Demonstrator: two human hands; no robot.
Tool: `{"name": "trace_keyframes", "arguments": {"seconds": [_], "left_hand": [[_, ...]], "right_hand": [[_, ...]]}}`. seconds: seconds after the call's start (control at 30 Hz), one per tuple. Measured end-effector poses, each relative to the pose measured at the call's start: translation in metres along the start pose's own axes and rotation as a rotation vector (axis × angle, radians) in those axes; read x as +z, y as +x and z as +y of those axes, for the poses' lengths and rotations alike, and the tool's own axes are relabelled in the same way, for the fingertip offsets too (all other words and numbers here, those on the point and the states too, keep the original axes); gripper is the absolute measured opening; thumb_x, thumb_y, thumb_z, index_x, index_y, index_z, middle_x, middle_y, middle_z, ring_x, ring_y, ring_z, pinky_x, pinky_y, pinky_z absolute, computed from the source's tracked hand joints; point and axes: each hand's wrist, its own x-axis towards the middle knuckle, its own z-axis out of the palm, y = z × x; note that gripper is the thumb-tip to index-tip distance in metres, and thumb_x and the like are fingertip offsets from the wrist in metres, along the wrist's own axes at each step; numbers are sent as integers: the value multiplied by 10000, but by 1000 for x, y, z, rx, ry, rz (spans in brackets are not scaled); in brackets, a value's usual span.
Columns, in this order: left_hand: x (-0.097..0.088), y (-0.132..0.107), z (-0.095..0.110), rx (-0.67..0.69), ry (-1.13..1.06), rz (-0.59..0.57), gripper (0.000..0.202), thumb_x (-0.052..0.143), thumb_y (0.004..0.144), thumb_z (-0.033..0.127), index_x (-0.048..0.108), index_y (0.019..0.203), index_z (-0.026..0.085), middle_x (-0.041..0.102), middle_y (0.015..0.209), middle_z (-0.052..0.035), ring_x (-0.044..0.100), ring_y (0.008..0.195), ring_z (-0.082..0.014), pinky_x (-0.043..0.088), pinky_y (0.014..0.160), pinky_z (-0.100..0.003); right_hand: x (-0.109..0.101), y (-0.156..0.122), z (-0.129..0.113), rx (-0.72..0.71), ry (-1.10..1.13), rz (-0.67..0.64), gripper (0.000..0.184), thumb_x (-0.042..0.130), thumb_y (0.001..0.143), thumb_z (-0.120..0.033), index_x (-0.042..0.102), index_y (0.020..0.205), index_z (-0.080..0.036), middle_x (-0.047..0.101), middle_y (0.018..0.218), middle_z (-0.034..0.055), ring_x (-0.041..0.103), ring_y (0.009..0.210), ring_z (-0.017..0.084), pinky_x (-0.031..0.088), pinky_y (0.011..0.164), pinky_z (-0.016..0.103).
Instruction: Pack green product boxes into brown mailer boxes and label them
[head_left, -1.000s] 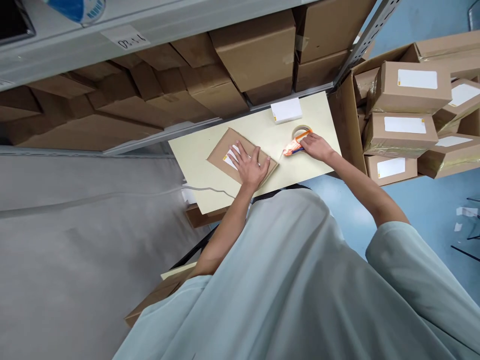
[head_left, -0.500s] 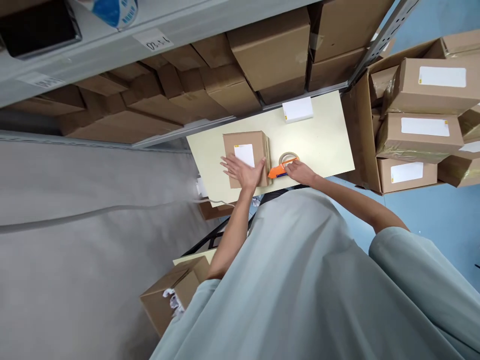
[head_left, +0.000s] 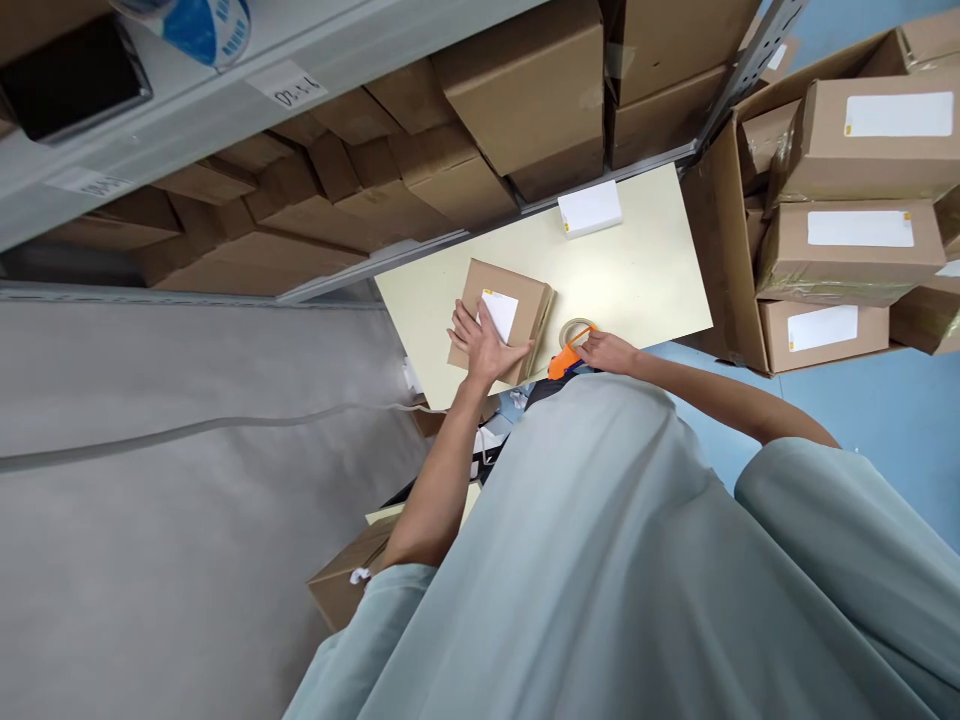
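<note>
Left hand [head_left: 484,345] lies flat, fingers released, on the labelled cardboard box [head_left: 529,298]. Right hand [head_left: 609,351] fingers grasp the tape dispenser [head_left: 564,358]. The carton [head_left: 712,250] holds parcels [head_left: 855,240].

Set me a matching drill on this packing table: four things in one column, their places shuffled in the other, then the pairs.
1. small box
2. tape dispenser
3. white pad
4. labelled parcels

A. stacked in the big carton
B. gripped by the right hand
C. under the left hand
D. alone at the table's far edge

Pairs: 1-C, 2-B, 3-D, 4-A.
</note>
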Motion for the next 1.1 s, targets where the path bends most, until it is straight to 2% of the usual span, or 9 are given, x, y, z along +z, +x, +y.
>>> {"name": "trace_keyframes", "arguments": {"seconds": [0.13, 0.23, 0.3, 0.4, 0.5, 0.6, 0.67, 0.93, 1.1], "left_hand": [[1, -1, -3, 49, 17, 8, 1481, 954, 680, 631, 202, 1799, 20, 0, 1872, -379, 17, 1725, -620, -13, 1364, -777], [1, -1, -4, 67, 34, -17, 1489, 953, 674, 633, 193, 1802, 29, -3, 1874, -372, 8, 1724, -622, -1, 1363, -781], [1, -2, -5, 75, 38, -23, 1494, 945, 676, 643, 184, 1802, 22, -7, 1874, -373, 2, 1719, -629, 1, 1358, -789], [1, -2, -6, 102, 39, -25, 1503, 921, 689, 674, 169, 1794, -13, -15, 1868, -386, 5, 1705, -645, -6, 1342, -810], [-2, -4, -8, 119, 79, -59, 1517, 909, 663, 711, 172, 1809, 45, 13, 1879, -360, 9, 1726, -621, 11, 1351, -804], [-9, -9, -13, 164, 127, -112, 1535, 919, 634, 725, 170, 1821, 104, 32, 1880, -349, 18, 1755, -569, 39, 1376, -766], [-14, -12, -17, 203, 135, -148, 1547, 927, 626, 734, 172, 1823, 110, 37, 1877, -353, 25, 1761, -551, 44, 1385, -745], [-14, -16, -23, 254, 113, -173, 1566, 952, 600, 788, 223, 1820, 130, 52, 1882, -342, 10, 1755, -573, 33, 1371, -767], [-15, -18, -24, 261, 107, -184, 1587, 982, 579, 742, 217, 1817, 109, 30, 1878, -356, 12, 1753, -578, 16, 1373, -761]], "right_hand": [[1, -41, 25, 59, -20, -18, 434, 405, 1057, -16, 619, 1434, -27, 849, 1054, 189, 799, 934, 273, 489, 966, 391], [-7, -70, 59, 149, -51, -47, 365, 429, 1078, -69, 649, 1367, -34, 849, 1037, 201, 791, 899, 281, 479, 957, 395], [-18, -79, 83, 173, -95, -56, 347, 421, 1095, -102, 661, 1337, -34, 847, 1032, 209, 785, 894, 287, 470, 965, 402], [-34, -64, 111, 155, -166, -49, 368, 367, 1104, -95, 671, 1306, -45, 848, 1050, 212, 778, 911, 282, 450, 1000, 409], [-44, -28, 127, 115, -186, -23, 348, 387, 1132, -180, 664, 1311, -67, 851, 1081, 200, 769, 942, 279, 437, 1033, 413], [-43, 4, 135, 37, -171, -15, 336, 422, 1147, -252, 650, 1339, -98, 854, 1094, 168, 759, 973, 268, 430, 1062, 412], [-39, 12, 138, -17, -152, -20, 344, 446, 1157, -304, 650, 1350, -107, 851, 1097, 161, 756, 1006, 271, 431, 1074, 424], [-29, 3, 143, -85, -55, -34, 399, 475, 1170, -381, 671, 1389, -111, 827, 1149, 146, 742, 1102, 269, 461, 1107, 450], [-33, -12, 157, -48, -85, -19, 305, 528, 1156, -356, 722, 1194, -124, 840, 1085, 140, 758, 1080, 265, 518, 1078, 434]]}}
